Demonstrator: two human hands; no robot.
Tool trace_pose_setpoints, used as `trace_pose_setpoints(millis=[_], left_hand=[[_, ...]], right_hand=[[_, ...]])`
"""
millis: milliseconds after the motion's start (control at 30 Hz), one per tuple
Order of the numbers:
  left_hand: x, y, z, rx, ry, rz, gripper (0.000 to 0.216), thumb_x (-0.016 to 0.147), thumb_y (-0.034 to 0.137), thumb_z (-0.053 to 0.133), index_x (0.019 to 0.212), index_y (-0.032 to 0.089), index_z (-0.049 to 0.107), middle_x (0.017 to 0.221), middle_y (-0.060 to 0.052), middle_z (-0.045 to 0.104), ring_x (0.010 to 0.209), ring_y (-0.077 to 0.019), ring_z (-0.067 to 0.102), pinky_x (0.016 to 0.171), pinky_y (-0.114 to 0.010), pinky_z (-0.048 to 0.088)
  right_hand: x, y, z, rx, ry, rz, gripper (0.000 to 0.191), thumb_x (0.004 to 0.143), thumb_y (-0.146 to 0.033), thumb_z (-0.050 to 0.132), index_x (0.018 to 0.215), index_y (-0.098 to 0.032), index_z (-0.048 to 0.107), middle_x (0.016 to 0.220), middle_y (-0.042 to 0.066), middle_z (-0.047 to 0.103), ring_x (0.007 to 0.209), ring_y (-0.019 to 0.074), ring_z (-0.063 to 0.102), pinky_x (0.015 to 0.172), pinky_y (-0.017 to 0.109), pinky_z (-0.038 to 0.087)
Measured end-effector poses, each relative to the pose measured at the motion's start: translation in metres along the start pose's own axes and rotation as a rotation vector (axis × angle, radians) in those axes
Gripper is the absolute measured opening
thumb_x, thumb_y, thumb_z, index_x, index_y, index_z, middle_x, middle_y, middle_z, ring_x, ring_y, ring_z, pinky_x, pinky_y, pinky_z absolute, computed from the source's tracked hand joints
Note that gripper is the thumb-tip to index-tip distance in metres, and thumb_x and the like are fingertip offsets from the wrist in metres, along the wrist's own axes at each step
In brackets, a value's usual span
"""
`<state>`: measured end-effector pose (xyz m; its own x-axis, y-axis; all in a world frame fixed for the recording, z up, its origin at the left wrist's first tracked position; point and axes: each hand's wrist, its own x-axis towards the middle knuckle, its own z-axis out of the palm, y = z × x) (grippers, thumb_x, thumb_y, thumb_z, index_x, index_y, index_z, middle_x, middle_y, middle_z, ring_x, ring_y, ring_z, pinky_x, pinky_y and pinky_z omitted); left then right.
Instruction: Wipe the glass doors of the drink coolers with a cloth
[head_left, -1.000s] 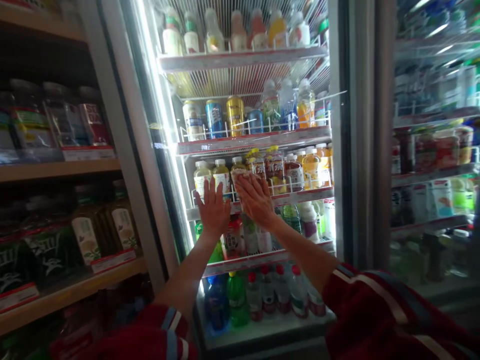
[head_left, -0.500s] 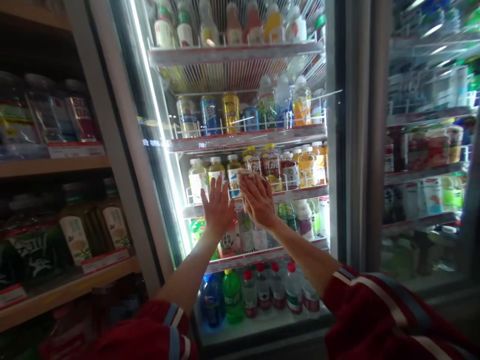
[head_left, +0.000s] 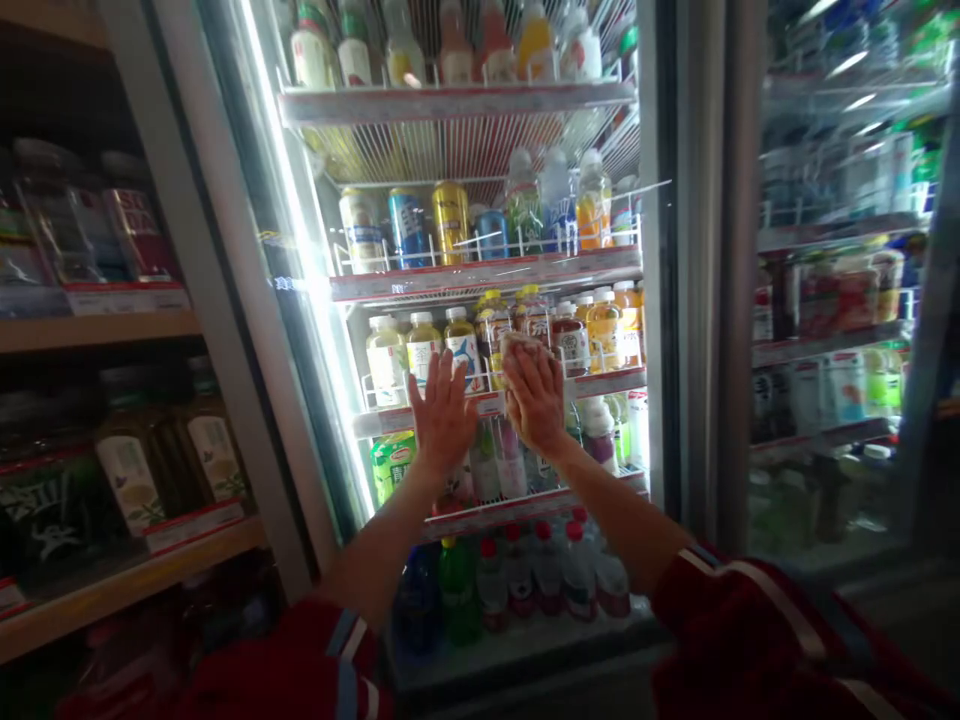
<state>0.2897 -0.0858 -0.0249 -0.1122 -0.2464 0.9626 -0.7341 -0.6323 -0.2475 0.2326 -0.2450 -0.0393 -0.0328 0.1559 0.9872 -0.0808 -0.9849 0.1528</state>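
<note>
A lit drinks cooler with a glass door stands in front of me. My left hand lies flat on the glass, fingers stretched upward and apart, holding nothing. My right hand presses a white cloth against the glass beside it; the cloth's edge shows above the fingertips. Both hands sit level with the third shelf of small bottles. Red striped sleeves cover both forearms low in the view.
Inside the cooler are cans on the second shelf and red-capped bottles at the bottom. Wooden shelves with dark bottles stand to the left. A second glass-door cooler stands to the right.
Both hands have slid a little to the right across the glass, the right one carrying the cloth. The view has shifted slightly right and closer.
</note>
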Motion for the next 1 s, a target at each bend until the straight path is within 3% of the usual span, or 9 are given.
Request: trace_pose_setpoints(millis=[100,333,567,733,867,1000], left_hand=[[-0.001,0.008,0.004,0.024,-0.033,0.048,0.049,0.089,0.025,0.044,0.137,0.015,0.038,0.145,-0.014,0.039,0.141,-0.0209,0.018,0.117,-0.045,0.002],[-0.003,0.012,0.006,0.014,-0.041,0.032,0.053,0.089,0.024,0.045,0.140,0.018,0.033,0.147,-0.012,0.035,0.142,-0.0213,0.016,0.117,-0.047,0.004],[0.007,0.042,0.021,-0.040,-0.079,0.055,0.053,0.087,0.023,0.046,0.139,0.018,0.034,0.146,-0.012,0.036,0.141,-0.0204,0.019,0.117,-0.047,0.001],[0.006,0.042,0.026,-0.039,-0.079,0.061,0.053,0.087,0.023,0.046,0.139,0.019,0.035,0.147,-0.012,0.036,0.141,-0.0205,0.020,0.117,-0.046,0.000],[0.006,0.044,0.025,-0.048,-0.071,0.045,0.056,0.086,0.022,0.048,0.140,0.018,0.033,0.147,-0.013,0.034,0.141,-0.0220,0.018,0.117,-0.048,0.001],[0.009,0.061,0.029,-0.060,-0.060,0.050,0.057,0.085,0.021,0.049,0.139,0.018,0.033,0.147,-0.012,0.034,0.142,-0.0222,0.015,0.116,-0.049,0.000]], right_hand=[[-0.004,-0.001,0.002,0.016,-0.023,-0.013,0.045,0.090,-0.023,0.041,0.135,-0.025,0.046,0.144,0.003,0.042,0.142,0.0214,0.015,0.114,0.047,0.019],[-0.010,0.033,-0.010,0.005,0.010,0.126,0.049,0.091,-0.023,0.035,0.140,-0.023,0.039,0.146,0.005,0.038,0.141,0.0244,0.021,0.112,0.051,0.024],[-0.017,0.024,-0.009,0.018,-0.060,0.044,0.044,0.091,-0.023,0.039,0.133,-0.024,0.048,0.144,0.004,0.043,0.142,0.0213,0.016,0.114,0.048,0.021],[-0.027,0.056,-0.019,-0.013,-0.052,0.080,0.045,0.092,-0.024,0.037,0.135,-0.025,0.046,0.144,0.004,0.043,0.140,0.0207,0.023,0.113,0.047,0.022],[-0.032,0.083,-0.027,-0.059,0.055,0.157,0.049,0.092,-0.024,0.036,0.141,-0.022,0.038,0.146,0.007,0.038,0.139,0.0241,0.025,0.111,0.051,0.025],[-0.032,0.077,-0.028,-0.049,0.048,0.157,0.049,0.091,-0.023,0.037,0.140,-0.022,0.038,0.147,0.006,0.036,0.140,0.0238,0.022,0.111,0.050,0.027]])
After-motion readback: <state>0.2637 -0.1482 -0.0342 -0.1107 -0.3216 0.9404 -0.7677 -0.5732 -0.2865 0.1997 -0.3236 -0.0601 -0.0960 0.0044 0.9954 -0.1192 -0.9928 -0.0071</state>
